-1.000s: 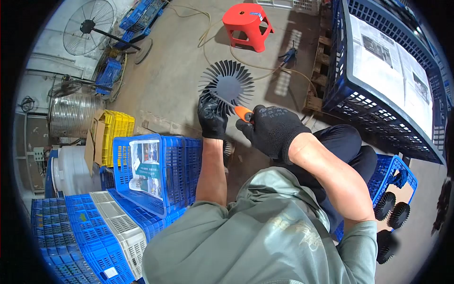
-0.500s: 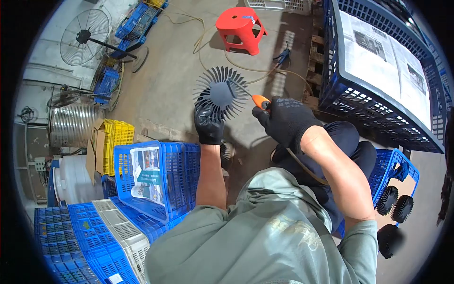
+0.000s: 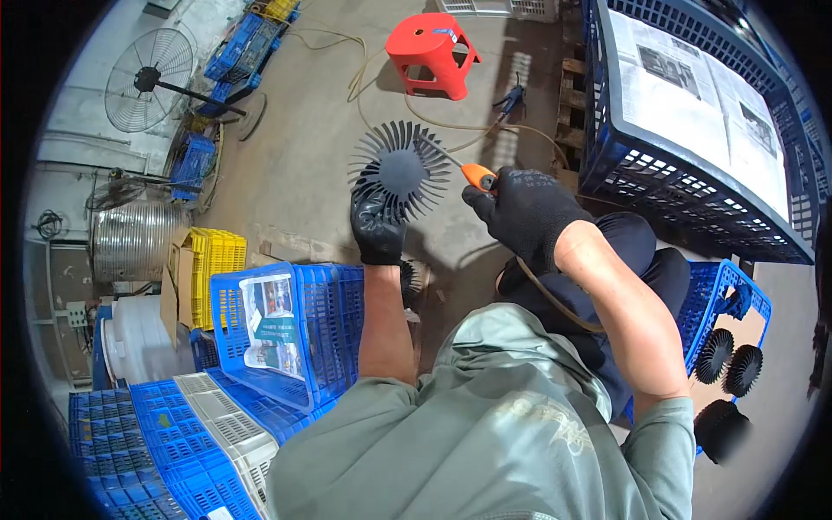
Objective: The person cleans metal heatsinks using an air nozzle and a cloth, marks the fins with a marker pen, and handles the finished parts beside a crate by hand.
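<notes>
My left hand point(image 3: 379, 230), in a black glove, grips the lower edge of a round black finned heat sink point(image 3: 400, 172), whose flat face is turned up toward me. Thin curved fins fan out all around its disc. In my gloved right hand point(image 3: 530, 211) is an orange air blow gun point(image 3: 477, 177) with a slim metal nozzle. The nozzle's tip reaches the fins on the upper right of the heat sink; whether it touches them I cannot tell. A hose point(image 3: 555, 299) runs down from my right hand across my leg.
A red stool point(image 3: 431, 52) stands ahead, with another blow gun point(image 3: 511, 100) on the floor. At right is a dark crate point(image 3: 685, 186) lined with newspaper. More heat sinks point(image 3: 743, 370) lie by a blue crate point(image 3: 706, 299). Blue crates point(image 3: 325, 321) stand at left, near a fan point(image 3: 149, 80).
The nozzle has shifted slightly up and left along the heat sink's fins, from the disc's edge outward. My left hand keeps its hold, and the whole view has drifted a little.
</notes>
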Demonstrator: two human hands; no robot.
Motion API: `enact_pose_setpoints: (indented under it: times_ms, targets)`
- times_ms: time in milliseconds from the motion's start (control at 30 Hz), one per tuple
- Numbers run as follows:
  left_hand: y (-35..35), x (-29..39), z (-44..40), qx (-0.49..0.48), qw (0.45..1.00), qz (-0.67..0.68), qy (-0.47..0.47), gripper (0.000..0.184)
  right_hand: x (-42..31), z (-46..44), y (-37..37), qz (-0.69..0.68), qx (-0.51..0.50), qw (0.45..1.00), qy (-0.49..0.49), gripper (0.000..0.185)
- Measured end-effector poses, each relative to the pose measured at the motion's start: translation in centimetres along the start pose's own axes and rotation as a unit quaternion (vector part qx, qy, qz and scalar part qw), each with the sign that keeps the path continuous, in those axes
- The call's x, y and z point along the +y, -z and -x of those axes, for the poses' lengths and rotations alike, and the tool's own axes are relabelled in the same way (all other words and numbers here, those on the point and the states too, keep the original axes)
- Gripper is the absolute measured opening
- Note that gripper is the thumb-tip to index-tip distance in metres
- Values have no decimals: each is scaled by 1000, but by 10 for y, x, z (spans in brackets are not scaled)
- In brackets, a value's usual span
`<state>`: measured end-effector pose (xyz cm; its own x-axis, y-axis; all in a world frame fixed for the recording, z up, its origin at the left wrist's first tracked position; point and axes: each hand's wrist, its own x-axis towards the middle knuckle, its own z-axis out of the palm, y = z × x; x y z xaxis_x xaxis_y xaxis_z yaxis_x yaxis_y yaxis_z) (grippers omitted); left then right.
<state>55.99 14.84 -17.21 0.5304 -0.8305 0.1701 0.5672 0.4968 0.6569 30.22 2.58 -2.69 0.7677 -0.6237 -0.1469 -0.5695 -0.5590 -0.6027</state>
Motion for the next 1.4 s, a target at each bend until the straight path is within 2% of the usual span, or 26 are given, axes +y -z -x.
enact_pose_setpoints:
  times_ms: [67,133,167,233,267,367,400,500,533,633,700,800,933,1133,1233,1267,1367,1400]
  targets:
    - [-3,-1,-1,24,999,30,7,38,-9,6,23,4,-96,995,-36,47]
    - [0,-1,-5,75,997,30,1,39,2,17,-1,18,-114,993,8,48]
    - [1,0,-7,74,997,-20,-16,39,5,25,-12,26,-122,992,30,48]
    - [-7,2,-10,70,989,-118,-47,39,0,37,-14,30,-176,984,2,47]
    - [-11,5,-10,58,997,-39,-27,38,2,37,-13,28,-146,989,6,45]
    - [-7,7,-13,42,997,-56,-30,39,4,37,-4,4,-105,994,24,47]
    - [-6,2,-15,35,971,-225,-78,41,3,37,-2,-7,-97,995,32,48]
    - [-6,4,-18,35,998,-48,-27,41,5,38,-18,-4,-46,999,21,48]
    - [-7,4,-17,34,998,-39,-21,41,2,36,-9,0,-90,996,2,48]
    - [-8,8,-15,33,999,-21,-4,41,9,39,-23,-1,-28,999,34,49]
    - [-8,6,-14,30,1000,-9,2,41,8,33,-17,6,-43,999,7,45]
    - [-9,1,-8,23,991,-128,-22,40,3,21,7,0,-59,998,-23,45]
    - [-8,-2,-7,-3,999,0,49,38,6,15,11,14,-29,999,-27,46]
    - [-4,-11,-12,-66,995,36,67,41,-3,23,15,-19,-28,997,62,46]
    - [-18,-15,-15,-31,995,-16,93,40,1,30,12,-74,-60,993,70,47]
    - [-27,-16,-12,-49,993,66,86,39,4,33,12,-99,-78,990,68,48]
    - [-32,-22,-25,-48,996,10,80,39,7,50,34,-148,-37,988,-22,49]
    - [-36,-24,-30,-31,996,-34,70,40,13,55,29,-154,-11,988,24,52]
